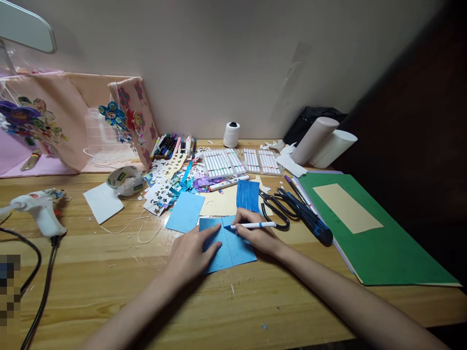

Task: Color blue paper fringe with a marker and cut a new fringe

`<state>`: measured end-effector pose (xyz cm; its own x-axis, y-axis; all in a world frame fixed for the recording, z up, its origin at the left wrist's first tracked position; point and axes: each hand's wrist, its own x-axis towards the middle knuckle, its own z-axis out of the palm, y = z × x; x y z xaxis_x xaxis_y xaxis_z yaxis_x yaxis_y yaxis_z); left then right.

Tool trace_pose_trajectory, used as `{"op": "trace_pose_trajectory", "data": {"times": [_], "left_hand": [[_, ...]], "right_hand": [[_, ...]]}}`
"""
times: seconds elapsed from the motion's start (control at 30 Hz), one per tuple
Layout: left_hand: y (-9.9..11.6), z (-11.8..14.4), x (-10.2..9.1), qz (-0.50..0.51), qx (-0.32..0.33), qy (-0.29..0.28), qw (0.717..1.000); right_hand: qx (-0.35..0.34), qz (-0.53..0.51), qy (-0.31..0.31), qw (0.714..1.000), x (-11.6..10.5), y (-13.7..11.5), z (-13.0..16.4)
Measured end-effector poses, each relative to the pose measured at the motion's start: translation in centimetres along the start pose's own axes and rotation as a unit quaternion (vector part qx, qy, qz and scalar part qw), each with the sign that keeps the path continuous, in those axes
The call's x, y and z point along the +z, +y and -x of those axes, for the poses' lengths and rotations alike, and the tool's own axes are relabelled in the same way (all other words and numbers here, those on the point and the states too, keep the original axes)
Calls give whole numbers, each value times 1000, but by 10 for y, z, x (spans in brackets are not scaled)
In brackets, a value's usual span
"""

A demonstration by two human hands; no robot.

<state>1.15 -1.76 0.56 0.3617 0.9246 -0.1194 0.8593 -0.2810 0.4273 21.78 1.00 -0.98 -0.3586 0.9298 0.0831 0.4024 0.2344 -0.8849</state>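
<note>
A wooden table point(91, 272) runs across the view, carrying a pink decorated box point(60, 116) at the far left and a large green sheet point(386, 257) at the right. Nearer the middle, between the person's two hands, a blue card point(231, 253) lies flat on the wood, a thin line running across it from the far edge to the near one.

The left hand point(189, 250) rests on the card's left part; its thumb and forefinger are spread apart, with the line just beyond their tips. How its remaining fingers are set cannot be told. The right hand point(260, 239) lies over the card's far right part, its fingers closed around a white marker point(259, 225). Beyond that hand, to the right, lie black-handled scissors point(269, 197). A plain light blue sheet point(185, 212) sits just beyond the left hand, and a smaller, darker blue piece point(248, 195) lies just past the right. The marker slants almost level, its blue tip point(227, 227) protruding past the right fingertips to the line, near the left forefinger's end. Whether the tip touches the card cannot be told.
</note>
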Motion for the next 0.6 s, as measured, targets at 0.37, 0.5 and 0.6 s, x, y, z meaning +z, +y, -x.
{"op": "trace_pose_trajectory", "data": {"times": [0.37,0.5,0.6], "left_hand": [[0,0,-1,-1,-6,-5,1000],[1,0,-2,-10,-7,-6,1000],[1,0,-2,-13,-12,-9,1000]], "right_hand": [[-9,26,-5,1000,1,3,0],[-15,25,-6,1000,0,1,1],[-24,21,-20,999,-1,0,1]]}}
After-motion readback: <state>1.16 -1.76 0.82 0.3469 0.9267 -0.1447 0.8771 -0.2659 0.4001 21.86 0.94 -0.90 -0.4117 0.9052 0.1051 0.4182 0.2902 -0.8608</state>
